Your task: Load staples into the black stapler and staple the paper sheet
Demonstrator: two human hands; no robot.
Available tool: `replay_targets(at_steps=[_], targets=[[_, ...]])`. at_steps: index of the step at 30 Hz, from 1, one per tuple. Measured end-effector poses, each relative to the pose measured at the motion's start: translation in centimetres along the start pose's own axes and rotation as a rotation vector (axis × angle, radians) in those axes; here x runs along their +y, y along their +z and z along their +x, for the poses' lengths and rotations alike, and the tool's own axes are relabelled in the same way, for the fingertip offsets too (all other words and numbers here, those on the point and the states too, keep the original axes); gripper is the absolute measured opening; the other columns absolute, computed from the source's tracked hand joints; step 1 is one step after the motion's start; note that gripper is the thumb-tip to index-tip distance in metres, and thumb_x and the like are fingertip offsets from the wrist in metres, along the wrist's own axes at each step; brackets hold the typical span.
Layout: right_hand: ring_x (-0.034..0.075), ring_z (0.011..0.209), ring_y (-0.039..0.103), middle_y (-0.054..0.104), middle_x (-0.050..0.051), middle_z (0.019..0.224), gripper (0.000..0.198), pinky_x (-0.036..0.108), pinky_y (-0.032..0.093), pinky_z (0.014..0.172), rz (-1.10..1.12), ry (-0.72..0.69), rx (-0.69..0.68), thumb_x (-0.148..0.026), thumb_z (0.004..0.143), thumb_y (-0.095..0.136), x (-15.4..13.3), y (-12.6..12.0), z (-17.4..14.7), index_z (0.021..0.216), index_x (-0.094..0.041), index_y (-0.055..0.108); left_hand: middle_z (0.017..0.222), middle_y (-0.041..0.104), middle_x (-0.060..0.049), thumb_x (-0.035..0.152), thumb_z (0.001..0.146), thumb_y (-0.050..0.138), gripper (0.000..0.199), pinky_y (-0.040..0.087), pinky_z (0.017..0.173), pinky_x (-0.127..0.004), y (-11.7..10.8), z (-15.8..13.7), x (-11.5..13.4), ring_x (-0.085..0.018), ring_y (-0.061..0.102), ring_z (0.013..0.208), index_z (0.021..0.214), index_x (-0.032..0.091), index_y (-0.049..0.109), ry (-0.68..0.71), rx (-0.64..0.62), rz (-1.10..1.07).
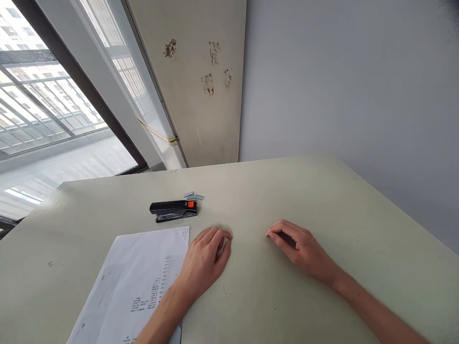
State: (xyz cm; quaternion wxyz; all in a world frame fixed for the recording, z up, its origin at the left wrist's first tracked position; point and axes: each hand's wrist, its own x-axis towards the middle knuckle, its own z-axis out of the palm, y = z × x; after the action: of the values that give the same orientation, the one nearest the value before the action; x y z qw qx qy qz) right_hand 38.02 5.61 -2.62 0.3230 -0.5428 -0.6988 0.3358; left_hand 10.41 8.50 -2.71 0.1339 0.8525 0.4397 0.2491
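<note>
A black stapler (173, 210) lies on a pale table (251, 191), beyond the top edge of a printed sheet (125, 272), its long axis running left to right, roughly along the table's far edge. Its gapped end points left, its orange-marked end right, with small staple strips (194, 196) just beyond. A person's left hand (208, 253) rests palm down, fingers loosely curled, a gap between thumb and forefinger, the forearm crossing the sheet. Well apart, the right hand (296, 243) lies on its side, rounded around a hollow; whether thumb and fingertips touch cannot be told.
</note>
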Motion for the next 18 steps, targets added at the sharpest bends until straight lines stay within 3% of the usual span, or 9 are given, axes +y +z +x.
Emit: replay_targets(at_steps=[7,12,15,18], targets=[[0.021,0.084,0.064,0.071,0.004,0.097,0.030,0.030,0.047,0.062,0.028,0.023,-0.014,-0.043,0.109,0.046,0.2,0.2,0.0,0.094,-0.027,0.066,0.079,0.060,0.000,0.023,0.104,0.048,0.015,0.046,0.069,-0.031,-0.2,0.1,0.0,-0.017,0.059,0.072,0.102,0.024,0.063,-0.013,-0.026,-0.027],[0.021,0.083,0.063,0.071,0.004,0.097,0.031,0.029,0.046,0.059,0.020,0.029,-0.014,-0.044,0.109,0.046,0.3,0.2,-0.1,0.094,-0.027,0.066,0.085,0.065,0.000,0.028,0.107,0.046,0.019,0.048,0.064,-0.027,-2.2,0.6,-0.3,-0.015,0.060,0.070,0.106,0.026,0.065,-0.035,-0.091,-0.136],[0.021,0.083,0.063,0.071,0.005,0.097,0.032,0.029,0.045,0.057,0.011,0.025,-0.013,-0.045,0.109,0.045,0.3,0.2,-0.1,0.094,-0.027,0.067,0.098,0.067,-0.004,0.028,0.107,0.047,0.018,0.053,0.083,-0.034,-3.9,0.8,-1.8,-0.021,0.063,0.090,0.111,0.026,0.065,-0.007,0.069,-0.027],[0.020,0.082,0.063,0.072,0.005,0.097,0.032,0.029,0.045,0.057,0.009,0.016,-0.013,-0.044,0.110,0.044,0.2,0.2,0.0,0.095,-0.027,0.067,0.124,0.063,-0.011,0.030,0.105,0.052,0.020,0.048,0.102,-0.048,-5.4,0.8,-4.1,-0.030,0.057,0.117,0.121,0.026,0.063,-0.048,0.300,0.215]])
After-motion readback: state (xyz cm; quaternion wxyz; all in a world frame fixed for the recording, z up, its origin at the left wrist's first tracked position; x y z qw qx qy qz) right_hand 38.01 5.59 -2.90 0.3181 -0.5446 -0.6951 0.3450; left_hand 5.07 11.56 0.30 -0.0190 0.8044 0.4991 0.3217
